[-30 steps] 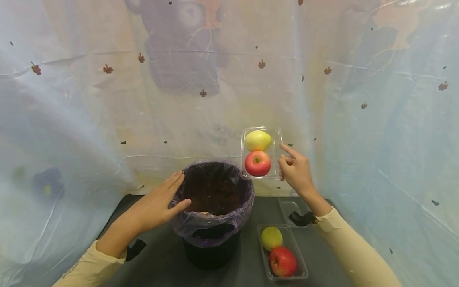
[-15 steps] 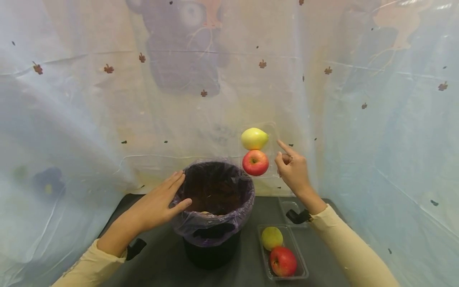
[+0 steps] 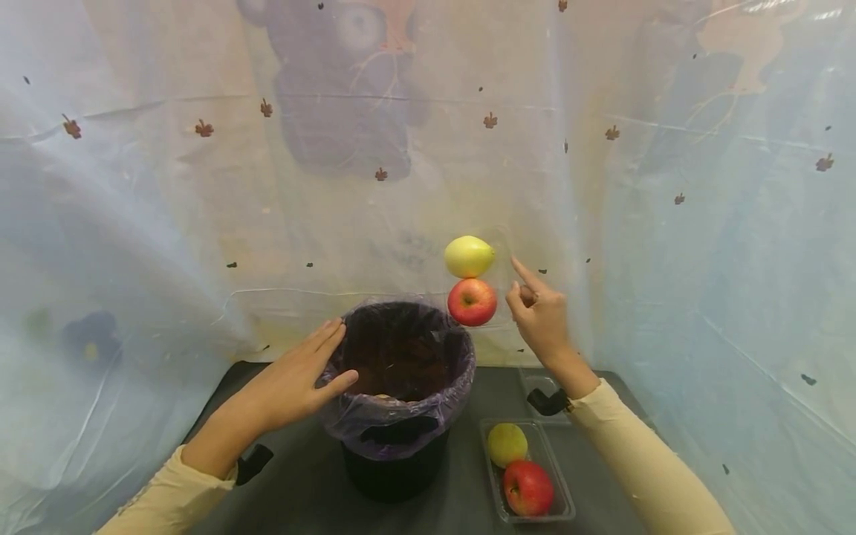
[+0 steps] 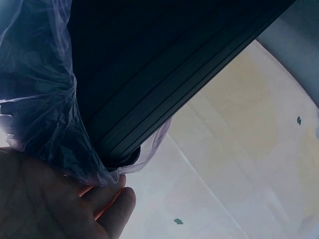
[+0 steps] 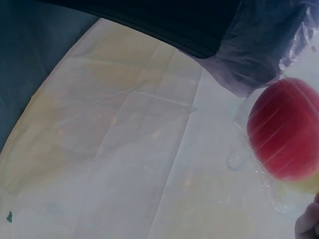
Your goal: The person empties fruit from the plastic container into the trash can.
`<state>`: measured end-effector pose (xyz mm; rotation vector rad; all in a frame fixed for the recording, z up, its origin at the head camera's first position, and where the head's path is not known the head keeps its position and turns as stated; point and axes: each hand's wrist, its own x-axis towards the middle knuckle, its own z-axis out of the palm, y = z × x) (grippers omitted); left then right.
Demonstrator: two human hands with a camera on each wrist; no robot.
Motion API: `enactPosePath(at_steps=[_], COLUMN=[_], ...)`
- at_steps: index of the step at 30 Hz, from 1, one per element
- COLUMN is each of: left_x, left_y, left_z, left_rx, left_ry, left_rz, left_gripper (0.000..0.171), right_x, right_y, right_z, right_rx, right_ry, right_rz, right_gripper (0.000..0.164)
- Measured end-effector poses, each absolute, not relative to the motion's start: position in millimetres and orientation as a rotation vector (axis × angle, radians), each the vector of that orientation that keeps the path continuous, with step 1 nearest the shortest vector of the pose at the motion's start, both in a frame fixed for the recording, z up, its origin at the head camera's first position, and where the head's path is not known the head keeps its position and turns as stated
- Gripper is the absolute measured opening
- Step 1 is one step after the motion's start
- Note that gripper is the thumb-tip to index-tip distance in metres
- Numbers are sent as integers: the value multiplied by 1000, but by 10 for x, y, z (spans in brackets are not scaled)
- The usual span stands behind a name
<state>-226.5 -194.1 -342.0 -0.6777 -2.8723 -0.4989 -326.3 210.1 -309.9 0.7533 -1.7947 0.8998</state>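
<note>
My right hand (image 3: 542,316) grips the edge of a clear plastic tray (image 5: 273,191), its index finger stretched along the side. A red apple (image 3: 472,302) and a yellow fruit (image 3: 469,256) tapering at one end sit in this tray, up beside the bin's far right rim. In the head view the tray itself barely shows. My left hand (image 3: 287,386) rests flat with straight fingers at the left rim of a black bin (image 3: 397,475). A purple translucent bag (image 3: 438,416) lines the bin and folds over its rim. Dark brown stuff (image 3: 401,364) shows inside.
On the dark table (image 3: 287,490), right of the bin, stands a second clear tray (image 3: 565,501) with a red apple (image 3: 528,487) and a yellow-green fruit (image 3: 507,444). Behind it lies another clear tray (image 3: 535,383), partly covered by my right wrist. Printed plastic sheeting (image 3: 428,208) surrounds the table.
My right hand has moved slightly left and up, carrying the tray with the apple and yellow fruit toward the bin. The left hand has stayed at the rim.
</note>
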Motion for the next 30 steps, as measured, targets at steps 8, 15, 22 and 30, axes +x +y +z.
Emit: enactPosePath(at_steps=[8, 15, 22, 30], left_x=[-2266, -2269, -2266, -2260], left_y=[-1945, -1946, -1944, -1942], left_z=[-3420, -3421, -3418, -3417], left_rx=[-674, -676, -679, -674], left_ry=[-2878, -2880, -2883, -2887], left_rz=[-495, -496, -502, -503], left_gripper=[99, 99, 98, 99], right_x=[-3340, -3350, -3369, -3355], right_y=[2119, 2099, 2093, 2073], right_z=[-3136, -3153, -3174, -3146], right_rx=[776, 788, 803, 808], right_ry=[-1784, -1777, -1760, -1761], right_rz=[836, 763, 765, 690], right_gripper=[50, 54, 53, 53])
